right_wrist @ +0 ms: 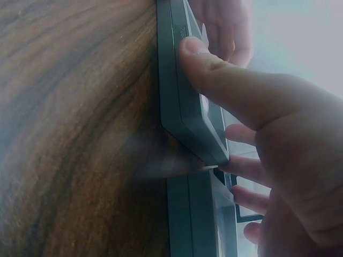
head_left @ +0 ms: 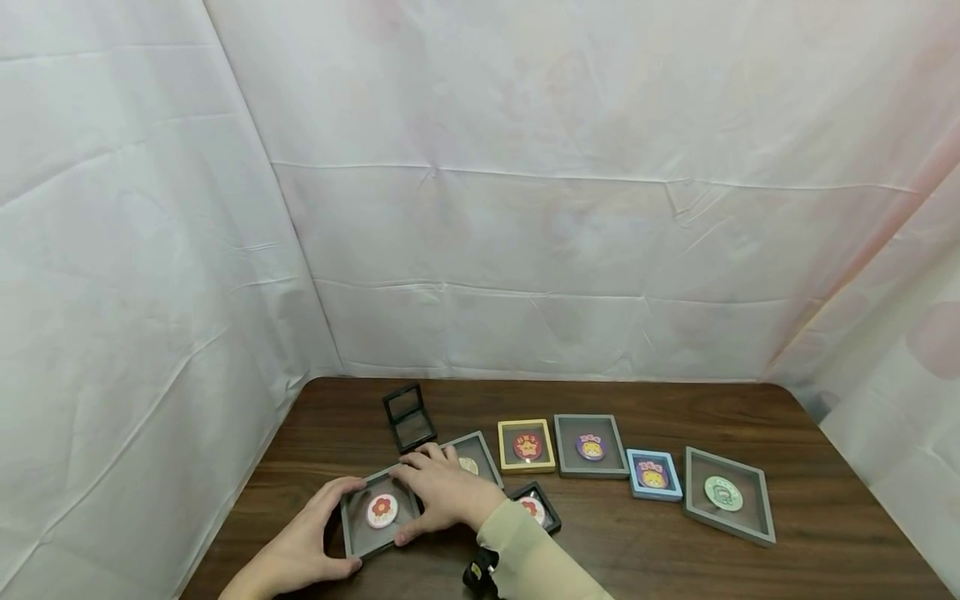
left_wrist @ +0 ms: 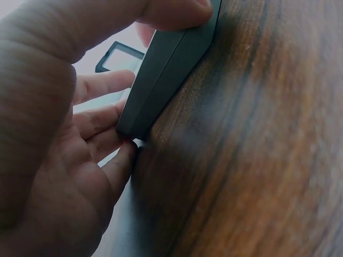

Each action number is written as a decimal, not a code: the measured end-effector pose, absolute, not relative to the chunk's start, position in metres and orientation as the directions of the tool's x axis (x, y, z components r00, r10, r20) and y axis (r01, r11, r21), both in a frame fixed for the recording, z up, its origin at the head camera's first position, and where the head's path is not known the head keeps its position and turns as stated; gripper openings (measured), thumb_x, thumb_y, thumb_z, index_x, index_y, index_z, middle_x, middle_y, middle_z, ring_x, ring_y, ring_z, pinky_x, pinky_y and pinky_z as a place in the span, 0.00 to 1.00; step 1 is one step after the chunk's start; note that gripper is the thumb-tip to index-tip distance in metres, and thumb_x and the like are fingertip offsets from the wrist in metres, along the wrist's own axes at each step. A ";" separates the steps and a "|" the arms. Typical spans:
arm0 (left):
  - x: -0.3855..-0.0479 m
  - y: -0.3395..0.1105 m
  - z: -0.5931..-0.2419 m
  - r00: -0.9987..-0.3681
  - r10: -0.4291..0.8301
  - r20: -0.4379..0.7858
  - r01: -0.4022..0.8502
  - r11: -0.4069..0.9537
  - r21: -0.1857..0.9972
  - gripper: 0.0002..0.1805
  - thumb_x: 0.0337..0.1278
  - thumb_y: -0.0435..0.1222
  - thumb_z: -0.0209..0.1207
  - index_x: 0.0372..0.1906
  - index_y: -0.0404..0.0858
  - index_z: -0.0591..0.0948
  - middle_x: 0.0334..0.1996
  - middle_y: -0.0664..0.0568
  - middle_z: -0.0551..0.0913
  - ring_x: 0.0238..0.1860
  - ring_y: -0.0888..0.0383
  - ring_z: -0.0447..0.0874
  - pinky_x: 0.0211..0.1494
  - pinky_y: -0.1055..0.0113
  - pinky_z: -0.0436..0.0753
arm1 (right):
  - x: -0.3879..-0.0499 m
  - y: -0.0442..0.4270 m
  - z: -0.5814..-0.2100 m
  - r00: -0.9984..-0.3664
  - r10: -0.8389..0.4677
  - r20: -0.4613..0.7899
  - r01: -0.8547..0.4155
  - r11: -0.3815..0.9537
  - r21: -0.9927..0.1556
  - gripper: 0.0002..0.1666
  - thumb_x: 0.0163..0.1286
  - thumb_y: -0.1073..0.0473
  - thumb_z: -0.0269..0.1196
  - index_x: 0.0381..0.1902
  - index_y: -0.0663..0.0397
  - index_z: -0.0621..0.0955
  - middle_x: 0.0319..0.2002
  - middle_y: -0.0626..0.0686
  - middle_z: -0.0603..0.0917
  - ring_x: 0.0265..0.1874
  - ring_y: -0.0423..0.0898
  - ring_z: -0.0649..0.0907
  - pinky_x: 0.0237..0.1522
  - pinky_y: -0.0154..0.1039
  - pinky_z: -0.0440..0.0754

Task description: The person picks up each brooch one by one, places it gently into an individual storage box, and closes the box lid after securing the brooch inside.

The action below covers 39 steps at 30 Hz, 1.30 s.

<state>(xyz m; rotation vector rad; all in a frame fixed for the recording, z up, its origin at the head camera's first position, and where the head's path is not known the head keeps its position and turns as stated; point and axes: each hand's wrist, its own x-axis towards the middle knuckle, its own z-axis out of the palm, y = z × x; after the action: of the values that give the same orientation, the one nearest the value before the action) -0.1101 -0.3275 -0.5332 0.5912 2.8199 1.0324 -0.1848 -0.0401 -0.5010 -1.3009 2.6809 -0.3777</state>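
A grey square display frame with a white badge bearing a red flower lies at the table's near left. My left hand grips its left side, thumb at the near corner and fingers at the far one. Across the right part, my right hand holds the same frame, its thumb on the near edge and fingers toward the far edge. In the right wrist view that thumb presses the frame's side. Partly hidden behind the right hand is another grey frame with a pale round badge.
An open black frame stands behind. Rightward are a yellow frame, a grey frame, a blue frame and another grey frame. A black frame with a flower badge sits beside the right sleeve.
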 end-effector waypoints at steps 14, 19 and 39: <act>-0.110 -0.328 -0.534 -0.918 0.393 0.060 0.333 0.679 0.654 0.57 0.47 0.52 0.85 0.81 0.50 0.67 0.76 0.56 0.69 0.74 0.48 0.70 0.71 0.69 0.72 | -0.183 -0.040 -0.503 -0.627 -0.778 -0.023 -0.738 0.604 -0.301 0.57 0.61 0.20 0.72 0.82 0.35 0.73 0.81 0.49 0.70 0.79 0.50 0.66 0.71 0.52 0.67; -0.109 -0.328 -0.535 -0.913 0.402 0.074 0.349 0.672 0.653 0.57 0.48 0.52 0.85 0.82 0.49 0.66 0.76 0.54 0.70 0.74 0.47 0.71 0.70 0.69 0.73 | -0.178 -0.041 -0.500 -0.642 -0.765 -0.046 -0.725 0.625 -0.290 0.57 0.62 0.20 0.71 0.83 0.35 0.71 0.83 0.49 0.68 0.82 0.51 0.64 0.74 0.55 0.66; -0.112 -0.328 -0.536 -0.924 0.382 0.028 0.306 0.693 0.653 0.58 0.47 0.51 0.85 0.83 0.50 0.66 0.78 0.55 0.68 0.76 0.46 0.69 0.70 0.65 0.74 | -0.160 -0.031 -0.487 -0.654 -0.755 -0.050 -0.702 0.630 -0.331 0.45 0.73 0.34 0.73 0.82 0.40 0.73 0.81 0.49 0.71 0.84 0.56 0.63 0.75 0.68 0.69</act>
<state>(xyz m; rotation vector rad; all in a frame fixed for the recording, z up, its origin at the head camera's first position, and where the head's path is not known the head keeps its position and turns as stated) -0.1116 -0.3285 -0.5360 0.5685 2.7884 1.0451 -0.1595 -0.0314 -0.4871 -1.2044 2.6675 -0.4233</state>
